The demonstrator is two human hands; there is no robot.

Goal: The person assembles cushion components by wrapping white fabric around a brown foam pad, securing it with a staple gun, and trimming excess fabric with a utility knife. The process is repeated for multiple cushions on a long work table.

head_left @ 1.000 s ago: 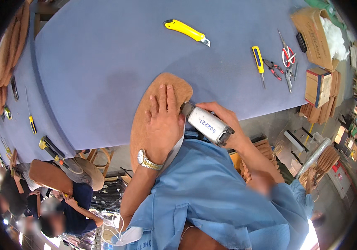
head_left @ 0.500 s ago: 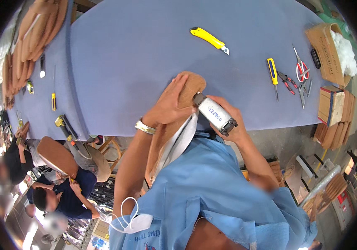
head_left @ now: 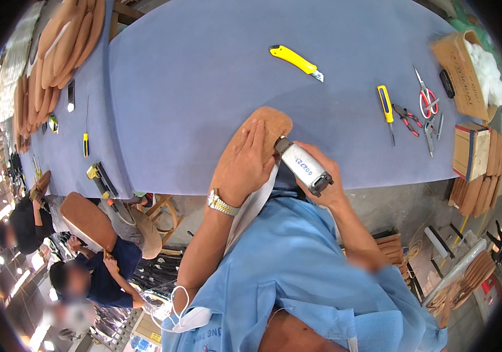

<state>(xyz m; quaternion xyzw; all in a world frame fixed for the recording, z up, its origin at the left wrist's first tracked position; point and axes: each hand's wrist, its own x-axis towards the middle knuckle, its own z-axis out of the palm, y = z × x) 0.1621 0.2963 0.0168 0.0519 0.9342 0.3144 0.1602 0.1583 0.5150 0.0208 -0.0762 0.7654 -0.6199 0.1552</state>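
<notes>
A brown fabric-covered padded panel [head_left: 272, 119] rests partly on the blue-grey table, its white underside cloth [head_left: 250, 204] showing along one edge near my apron. My left hand [head_left: 247, 167] lies flat on its brown face, fingers stretched toward the rounded far end. With its fingers wrapped round a silver-white staple gun [head_left: 302, 164], my right hand [head_left: 332, 183] keeps the dark nose against the panel's right edge. The exact contact point is too small to make out. Beyond the panel lies a yellow utility knife [head_left: 293, 58], blade out.
At the right lie a yellow screwdriver [head_left: 385, 107], pliers [head_left: 407, 119] and red-handled scissors [head_left: 427, 101]. Beside them stands a cardboard box [head_left: 461, 73] of white stuffing. Brown padded pieces [head_left: 66, 44] are stacked at the far left. A co-worker [head_left: 107, 264] handles another panel at lower left.
My left hand has slid nearer along the panel and lies flatter, wrist swung to the right. The staple gun has shifted slightly nearer and right, still in my right hand.
</notes>
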